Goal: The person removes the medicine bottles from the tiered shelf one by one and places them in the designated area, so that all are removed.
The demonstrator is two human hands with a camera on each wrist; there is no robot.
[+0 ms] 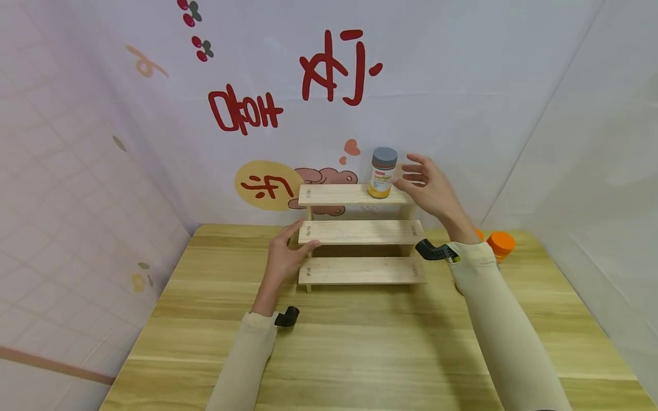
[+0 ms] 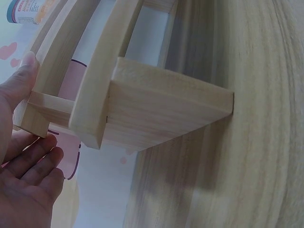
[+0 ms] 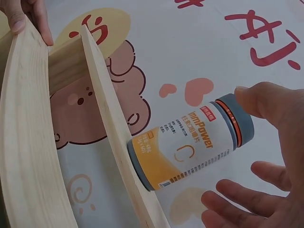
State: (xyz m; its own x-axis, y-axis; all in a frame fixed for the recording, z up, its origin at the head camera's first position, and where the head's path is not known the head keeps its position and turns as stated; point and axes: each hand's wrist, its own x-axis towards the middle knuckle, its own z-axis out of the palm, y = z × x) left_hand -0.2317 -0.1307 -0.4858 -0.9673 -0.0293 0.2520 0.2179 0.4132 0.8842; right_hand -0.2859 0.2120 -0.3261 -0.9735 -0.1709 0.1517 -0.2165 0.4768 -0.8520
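A three-tier wooden stepped shelf [image 1: 354, 232] stands at the back of the table. On its top tier, right of centre, a supplement bottle [image 1: 380, 181] sits upright, with a grey-blue lid and a white and yellow label. My right hand [image 1: 432, 185] is just to the right of it, fingers spread apart; in the right wrist view the thumb overlaps the lid [image 3: 237, 118]. With my left hand [image 1: 285, 251] I grip the left end of the middle tier, thumb on top and fingers curled below the board, as the left wrist view shows.
Orange-lidded containers [image 1: 501, 244] stand on the right side of the wooden table [image 1: 339, 354], partly hidden by my right forearm. Close behind the shelf rises a white wall covering [image 1: 437, 68] printed with red characters and a pink cartoon.
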